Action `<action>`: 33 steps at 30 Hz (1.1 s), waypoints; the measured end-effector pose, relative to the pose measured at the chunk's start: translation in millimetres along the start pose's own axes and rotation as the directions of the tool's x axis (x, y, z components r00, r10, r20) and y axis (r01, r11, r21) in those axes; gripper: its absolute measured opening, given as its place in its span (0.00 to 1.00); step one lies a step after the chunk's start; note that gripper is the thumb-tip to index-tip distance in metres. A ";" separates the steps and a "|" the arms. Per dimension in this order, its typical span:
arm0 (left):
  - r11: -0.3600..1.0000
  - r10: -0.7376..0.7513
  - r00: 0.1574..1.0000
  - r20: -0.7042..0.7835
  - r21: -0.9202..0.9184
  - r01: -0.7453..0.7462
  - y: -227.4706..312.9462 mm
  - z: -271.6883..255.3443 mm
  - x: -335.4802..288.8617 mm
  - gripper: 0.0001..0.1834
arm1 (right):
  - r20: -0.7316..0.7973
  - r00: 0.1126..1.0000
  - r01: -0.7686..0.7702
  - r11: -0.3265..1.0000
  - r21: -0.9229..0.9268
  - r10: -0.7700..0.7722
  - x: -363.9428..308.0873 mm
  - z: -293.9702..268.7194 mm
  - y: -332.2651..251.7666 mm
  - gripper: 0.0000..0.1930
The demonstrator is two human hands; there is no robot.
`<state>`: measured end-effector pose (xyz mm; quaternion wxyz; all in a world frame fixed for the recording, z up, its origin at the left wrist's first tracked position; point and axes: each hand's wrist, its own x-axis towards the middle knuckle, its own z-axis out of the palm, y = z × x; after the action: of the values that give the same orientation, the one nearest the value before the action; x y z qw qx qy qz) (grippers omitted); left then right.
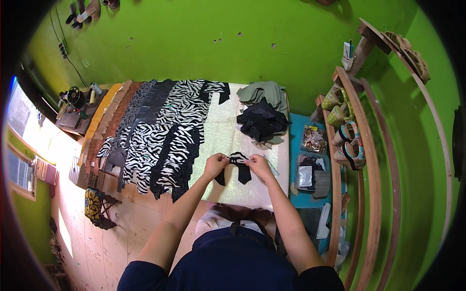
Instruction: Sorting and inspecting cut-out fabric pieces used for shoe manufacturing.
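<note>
Over the near part of a pale glittery tabletop, I hold a small cut piece of zebra-print and black material by its two upper ends. My left hand pinches one end. The other end is pinched by my right hand. Black flaps hang down from the piece between and beside my hands. To the left lie overlapping rows of zebra-print cut pieces, with black lacy-looking pieces among them. Beyond my right hand sits a heap of black pieces, with olive-green pieces behind it.
Brown and mustard pieces line the table's left end, near a sewing machine. At the right, a blue surface bears clear tubs of small parts. Wooden racks there hold sandals. A patterned stool stands at lower left.
</note>
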<state>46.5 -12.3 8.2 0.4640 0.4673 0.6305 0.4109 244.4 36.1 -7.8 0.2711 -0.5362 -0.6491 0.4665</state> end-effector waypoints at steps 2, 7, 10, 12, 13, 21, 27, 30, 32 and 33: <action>0.994 -0.023 0.999 -0.035 0.108 0.026 -8.0 -10.8 -4.9 0.09 | 0.013 0.999 -0.044 0.996 -0.071 0.045 -3.2 10.9 -9.9 0.12; 0.924 -0.023 0.997 -0.078 0.380 0.051 -19.5 -17.3 -7.9 0.13 | 0.003 0.986 -0.159 0.956 -0.245 0.165 -4.5 26.0 -8.9 0.12; 0.887 -0.010 0.998 -0.066 0.461 0.039 -24.8 -16.8 -6.4 0.13 | -0.024 0.980 -0.194 0.923 -0.331 0.198 -4.8 32.3 -11.9 0.13; 0.839 0.026 0.996 -0.088 0.544 0.026 -29.4 -15.9 -3.2 0.12 | -0.048 0.977 -0.210 0.903 -0.374 0.208 -4.2 35.6 -13.7 0.13; 0.839 0.021 0.996 -0.085 0.544 0.028 -29.5 -15.1 -2.0 0.12 | -0.053 0.974 -0.222 0.892 -0.394 0.219 -3.7 35.7 -14.3 0.13; 0.777 0.047 0.996 -0.075 0.629 0.010 -22.8 -4.1 3.5 0.12 | -0.063 0.955 -0.278 0.799 -0.533 0.290 4.7 32.6 -20.6 0.15; 0.631 0.261 0.944 -0.201 0.775 -0.009 -26.4 -4.2 -5.4 0.21 | 0.000 0.964 0.152 0.550 -0.821 -0.267 -23.0 47.8 -41.2 0.15; 0.650 0.251 0.934 -0.255 0.760 0.032 -23.0 -3.2 -7.7 0.27 | 0.144 0.876 0.359 0.421 -0.833 -0.460 -44.0 68.1 -32.7 0.25; 0.652 0.267 0.918 -0.292 0.757 0.051 -21.3 -2.3 -9.8 0.28 | 0.105 0.899 0.312 0.454 -0.835 -0.425 -48.5 71.0 -31.6 0.25; 0.646 0.289 0.908 -0.303 0.762 0.048 -20.7 -0.7 -10.3 0.29 | 0.064 0.919 0.263 0.482 -0.836 -0.389 -50.8 72.2 -30.6 0.25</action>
<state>42.9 -27.1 -9.2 0.0604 0.5652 0.7905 0.2280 183.4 -34.4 -3.0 0.1117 -0.4962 -0.8609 0.0067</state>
